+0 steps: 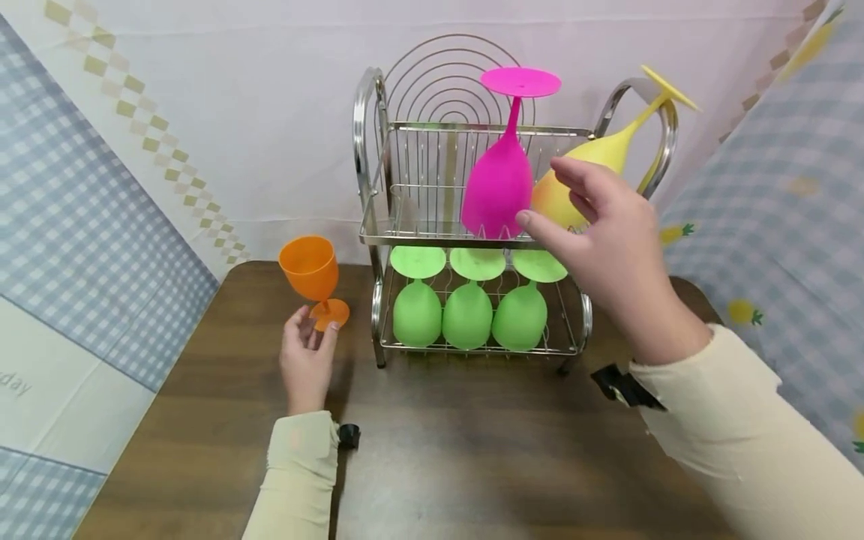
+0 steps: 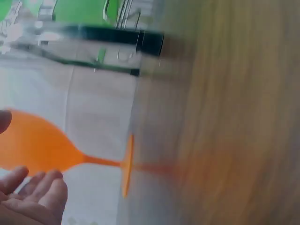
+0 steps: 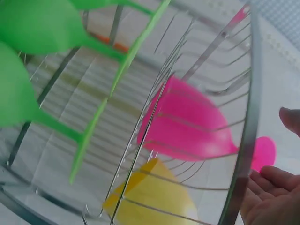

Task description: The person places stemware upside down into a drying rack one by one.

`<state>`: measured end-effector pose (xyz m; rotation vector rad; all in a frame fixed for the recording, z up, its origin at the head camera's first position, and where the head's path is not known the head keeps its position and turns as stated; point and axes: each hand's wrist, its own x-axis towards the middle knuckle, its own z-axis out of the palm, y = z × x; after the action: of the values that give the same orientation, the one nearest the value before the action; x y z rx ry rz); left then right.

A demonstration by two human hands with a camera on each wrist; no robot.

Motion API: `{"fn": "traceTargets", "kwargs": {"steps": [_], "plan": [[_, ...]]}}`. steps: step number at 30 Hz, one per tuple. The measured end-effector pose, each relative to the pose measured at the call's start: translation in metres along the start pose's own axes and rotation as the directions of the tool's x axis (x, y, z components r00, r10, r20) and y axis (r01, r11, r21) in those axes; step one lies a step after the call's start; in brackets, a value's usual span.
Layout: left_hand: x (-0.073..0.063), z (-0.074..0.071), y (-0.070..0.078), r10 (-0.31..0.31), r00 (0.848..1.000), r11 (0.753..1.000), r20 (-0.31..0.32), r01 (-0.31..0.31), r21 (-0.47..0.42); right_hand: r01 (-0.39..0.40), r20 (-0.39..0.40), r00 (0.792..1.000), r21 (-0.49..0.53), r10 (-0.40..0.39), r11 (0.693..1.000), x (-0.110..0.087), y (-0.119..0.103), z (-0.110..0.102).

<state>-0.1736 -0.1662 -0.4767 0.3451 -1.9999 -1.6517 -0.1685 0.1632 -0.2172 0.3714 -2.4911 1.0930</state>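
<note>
On the table's left stands an upright orange goblet [image 1: 309, 268]. My left hand [image 1: 307, 367] is just in front of it, thumb and fingers apart; in the left wrist view the fingers [image 2: 47, 192] lie beside its bowl without gripping it. A magenta goblet [image 1: 499, 184] is upside down on the rack's upper tier. My right hand [image 1: 610, 240] is raised in front of the tier, thumb and fingers spread around air, nearest the magenta goblet and a tilted yellow goblet [image 1: 610, 150]. Whether any fingertip touches them is unclear.
The two-tier chrome dish rack [image 1: 472, 241] stands at the back of the brown wooden table [image 1: 445, 442]. Three green goblets [image 1: 467, 315] sit upside down on its lower tier. White cloth [image 1: 290, 112] hangs behind, checked cloth [image 1: 94, 195] at both sides.
</note>
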Motion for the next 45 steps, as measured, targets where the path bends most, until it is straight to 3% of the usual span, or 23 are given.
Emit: {"fn": "traceTargets", "kwargs": {"steps": [5, 9, 12, 15, 20, 22, 27, 32, 35, 41, 45], "plan": [[0.019, -0.004, 0.005, -0.035, 0.999, 0.998, 0.008, 0.034, 0.051, 0.175, -0.165, 0.974, 0.101, -0.157, 0.979, -0.035, 0.008, -0.002], [0.040, -0.002, 0.011, -0.002, 0.999, 0.997, 0.053, -0.003, 0.081, 0.268, -0.240, 0.945, 0.180, -0.222, 0.947, -0.068, 0.026, 0.000], [0.054, -0.001, 0.015, 0.020, 0.998, 0.993, 0.067, -0.028, 0.114, 0.267, -0.230, 0.949, 0.228, -0.215, 0.936, -0.091, 0.042, 0.007], [0.064, 0.000, 0.019, 0.013, 0.998, 0.992, 0.065, -0.021, 0.127, 0.210, -0.182, 0.969, 0.246, -0.167, 0.946, -0.111, 0.056, 0.018], [0.075, -0.002, 0.028, -0.017, 0.996, 1.000, 0.090, 0.017, -0.003, 0.096, -0.118, 0.991, 0.240, -0.069, 0.966, -0.142, 0.071, 0.033], [0.078, -0.004, 0.030, -0.024, 0.995, 1.000, 0.098, 0.025, -0.010, 0.071, -0.111, 0.993, 0.232, -0.046, 0.970, -0.149, 0.076, 0.036], [0.078, -0.009, 0.032, -0.026, 0.996, 0.997, 0.091, 0.019, 0.073, 0.034, -0.093, 0.996, 0.230, -0.013, 0.973, -0.156, 0.087, 0.040], [0.073, -0.020, 0.043, -0.051, 0.995, 0.997, 0.083, 0.046, 0.064, 0.004, -0.075, 0.997, 0.252, 0.016, 0.968, -0.159, 0.093, 0.046], [0.069, -0.030, 0.060, -0.043, 0.994, 0.996, 0.098, 0.035, 0.087, 0.001, -0.072, 0.997, 0.275, 0.020, 0.962, -0.161, 0.095, 0.051], [0.057, -0.050, 0.101, 0.023, 0.985, 0.983, 0.169, -0.054, 0.176, -0.005, -0.057, 0.998, 0.295, 0.023, 0.955, -0.164, 0.098, 0.059], [0.044, -0.058, 0.115, 0.044, 0.974, 0.992, 0.224, -0.069, 0.106, -0.024, -0.039, 0.999, 0.297, 0.038, 0.954, -0.165, 0.096, 0.066]]}}
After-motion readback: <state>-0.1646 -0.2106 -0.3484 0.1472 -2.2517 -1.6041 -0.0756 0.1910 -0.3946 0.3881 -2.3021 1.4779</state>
